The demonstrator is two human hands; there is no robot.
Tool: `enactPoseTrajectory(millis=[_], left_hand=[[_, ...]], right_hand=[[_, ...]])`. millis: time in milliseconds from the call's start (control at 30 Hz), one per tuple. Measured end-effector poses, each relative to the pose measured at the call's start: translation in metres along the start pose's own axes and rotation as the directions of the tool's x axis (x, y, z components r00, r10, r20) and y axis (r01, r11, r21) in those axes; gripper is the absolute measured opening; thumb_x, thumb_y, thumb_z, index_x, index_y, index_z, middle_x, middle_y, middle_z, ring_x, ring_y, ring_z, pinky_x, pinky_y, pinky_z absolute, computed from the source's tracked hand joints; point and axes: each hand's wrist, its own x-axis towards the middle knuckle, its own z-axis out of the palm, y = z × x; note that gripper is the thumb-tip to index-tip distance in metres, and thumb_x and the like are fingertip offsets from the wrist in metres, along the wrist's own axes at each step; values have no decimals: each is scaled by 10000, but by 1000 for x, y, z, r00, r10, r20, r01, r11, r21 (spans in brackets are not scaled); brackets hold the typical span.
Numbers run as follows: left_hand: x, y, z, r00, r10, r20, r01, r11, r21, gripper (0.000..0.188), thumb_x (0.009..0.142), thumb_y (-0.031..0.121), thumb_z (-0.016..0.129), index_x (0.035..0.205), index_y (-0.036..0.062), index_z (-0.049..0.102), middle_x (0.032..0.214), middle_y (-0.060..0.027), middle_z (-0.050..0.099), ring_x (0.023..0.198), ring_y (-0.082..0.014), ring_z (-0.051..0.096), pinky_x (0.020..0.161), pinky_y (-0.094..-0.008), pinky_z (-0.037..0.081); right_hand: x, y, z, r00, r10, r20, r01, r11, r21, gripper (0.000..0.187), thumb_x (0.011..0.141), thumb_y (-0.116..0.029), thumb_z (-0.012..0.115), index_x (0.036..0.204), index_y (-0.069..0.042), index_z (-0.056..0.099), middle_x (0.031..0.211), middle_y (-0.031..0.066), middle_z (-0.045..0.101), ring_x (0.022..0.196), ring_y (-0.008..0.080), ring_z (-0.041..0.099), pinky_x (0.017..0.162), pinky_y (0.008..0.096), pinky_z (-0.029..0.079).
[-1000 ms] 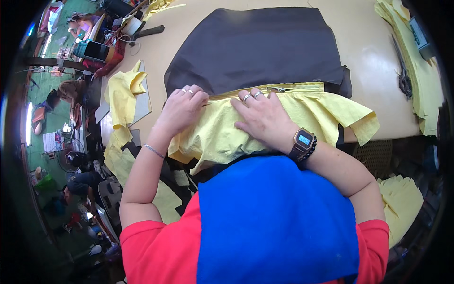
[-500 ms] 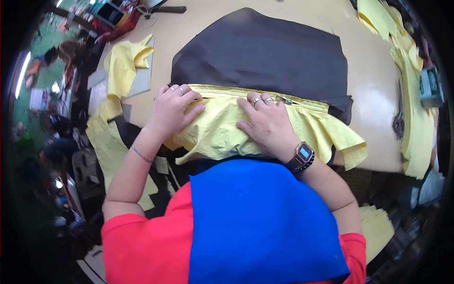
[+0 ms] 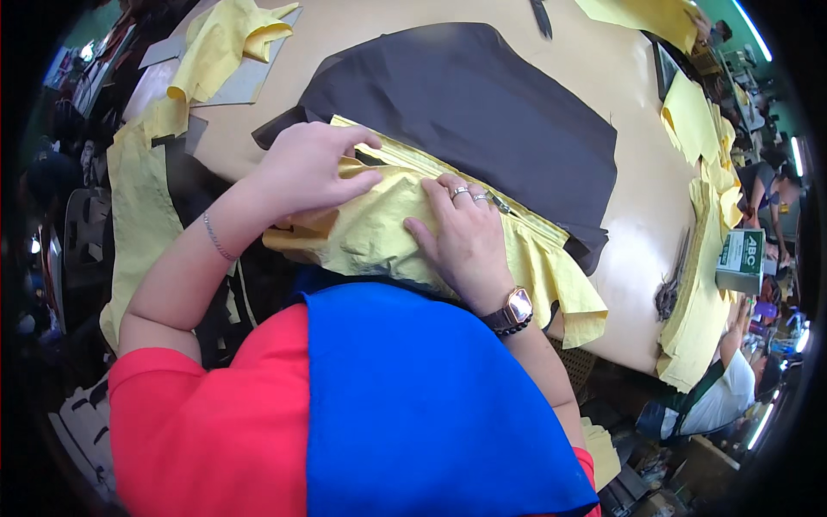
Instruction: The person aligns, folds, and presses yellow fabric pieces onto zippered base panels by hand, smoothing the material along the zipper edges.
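Observation:
A yellow fabric piece (image 3: 379, 220) lies bunched along the near edge of the table, with a zipper (image 3: 413, 159) along its far edge. The metal zipper pull (image 3: 500, 204) sits just beyond my right fingers. Flat on the yellow fabric, my right hand (image 3: 469, 241) presses down with its fingers slightly spread. My left hand (image 3: 314, 168) is at the zipper's left end, turned on its side, thumb and forefinger apart above a dark gap; its other fingers are hidden. Beyond the zipper, and partly under it, spreads a large dark fabric panel (image 3: 482, 103).
Yellow cloth (image 3: 220, 43) rests on a grey board at the far left, and more hangs off the left edge (image 3: 138, 233). At the right lie scissors (image 3: 670, 293), long yellow strips (image 3: 693, 319) and a green-and-white box (image 3: 741, 258). Several people work around.
The view has turned, so the table and fabric appear slanted. My left hand has rolled onto its side and its forefinger has lifted from the zipper. My right hand stays on the yellow fabric.

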Motion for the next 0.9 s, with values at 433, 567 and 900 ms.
enactPoseTrajectory(millis=[433, 567, 900], left_hand=[[21, -10, 26, 998, 57, 18, -59, 987, 147, 215, 969, 307, 718, 1016, 110, 791, 924, -70, 777, 870, -249, 706, 861, -393, 425], [26, -13, 27, 1000, -6, -9, 6, 996, 88, 223, 926, 302, 740, 952, 93, 813, 876, -108, 780, 831, -295, 736, 818, -422, 516], [36, -10, 22, 978, -204, 44, 206, 977, -55, 289, 859, 330, 773, 943, 59, 829, 843, -170, 774, 809, -351, 754, 813, -436, 594]], right_hand=[[4, 1, -1, 999, -15, 35, 17, 998, -65, 640, 920, -398, 776, 1440, -73, 594, 1320, 78, 640, 1183, 252, 625, 847, 405, 513], [7, 0, -5, 999, -10, 53, 13, 998, -64, 628, 927, -399, 773, 1431, -64, 607, 1305, 95, 643, 1152, 279, 635, 879, 422, 529], [10, -1, -7, 994, 16, 105, -13, 1000, -25, 622, 940, -393, 767, 1442, -63, 607, 1298, 116, 647, 1137, 310, 644, 919, 438, 543]])
